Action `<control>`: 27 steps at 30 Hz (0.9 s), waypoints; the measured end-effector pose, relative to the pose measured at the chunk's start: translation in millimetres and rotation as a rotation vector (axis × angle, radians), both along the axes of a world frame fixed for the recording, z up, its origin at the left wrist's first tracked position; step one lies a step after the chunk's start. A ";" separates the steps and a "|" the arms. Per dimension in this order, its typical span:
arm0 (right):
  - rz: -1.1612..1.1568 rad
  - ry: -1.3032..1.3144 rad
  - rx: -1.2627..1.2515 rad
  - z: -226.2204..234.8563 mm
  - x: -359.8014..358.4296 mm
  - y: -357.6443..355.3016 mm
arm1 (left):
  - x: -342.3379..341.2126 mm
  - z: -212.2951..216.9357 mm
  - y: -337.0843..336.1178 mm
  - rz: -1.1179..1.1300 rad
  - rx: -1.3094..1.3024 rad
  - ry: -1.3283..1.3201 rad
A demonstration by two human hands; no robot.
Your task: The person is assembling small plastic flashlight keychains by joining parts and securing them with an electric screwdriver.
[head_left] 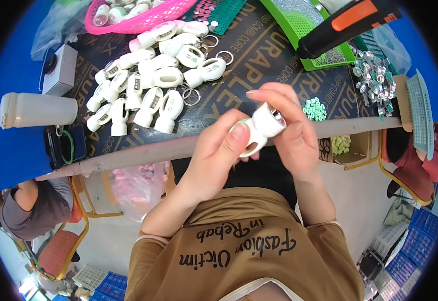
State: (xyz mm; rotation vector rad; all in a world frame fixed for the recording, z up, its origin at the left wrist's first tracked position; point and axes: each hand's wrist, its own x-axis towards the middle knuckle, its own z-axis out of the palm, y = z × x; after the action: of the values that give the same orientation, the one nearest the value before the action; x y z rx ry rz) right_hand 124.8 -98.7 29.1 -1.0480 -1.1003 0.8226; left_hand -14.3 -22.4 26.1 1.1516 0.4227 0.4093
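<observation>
My left hand [218, 153] grips a small white keychain flashlight [262, 127] by its looped body, thumb pressed on its side. My right hand [288, 125] wraps the lamp end from the right, fingers curled over the front. Both hands hold it just in front of the table edge [143, 153]. A pile of several identical white flashlights [151, 75] lies on the dark table to the upper left, with loose metal key rings [194, 95] beside it.
A pink basket [138, 20] of parts, a green tray [304, 25], an orange-and-black tool [349, 22], small green discs [314, 109], shiny metal bits [374, 75] and a white cylinder [35, 110] are on the table. Another person [28, 205] sits at lower left.
</observation>
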 end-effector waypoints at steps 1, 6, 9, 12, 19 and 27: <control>0.008 -0.091 0.025 -2.5 6.4 0.9 | 1.0 1.1 -1.2 -0.053 -0.166 -0.048; 0.156 0.309 0.021 -8.5 3.5 1.7 | 3.2 -3.4 1.8 -0.252 -0.597 -0.213; 0.255 0.427 -0.022 -10.4 5.9 0.6 | 4.3 -1.8 -0.7 -0.151 -0.450 -0.132; 0.203 0.417 -0.010 -10.6 3.8 1.8 | 3.9 1.7 -3.5 -0.119 -0.258 -0.155; 0.192 0.312 -0.021 -10.8 5.4 0.6 | 0.6 -0.8 -0.2 -0.159 -0.223 -0.152; 0.242 0.369 -0.061 -4.4 4.1 -4.4 | -0.6 2.9 -4.6 -0.148 -0.145 -0.140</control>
State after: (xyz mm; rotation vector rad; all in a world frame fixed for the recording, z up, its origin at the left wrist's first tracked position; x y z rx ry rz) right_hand 129.0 -103.0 24.7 -0.7799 -0.8990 1.1977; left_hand -14.9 -27.0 29.0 0.9995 0.2397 0.3225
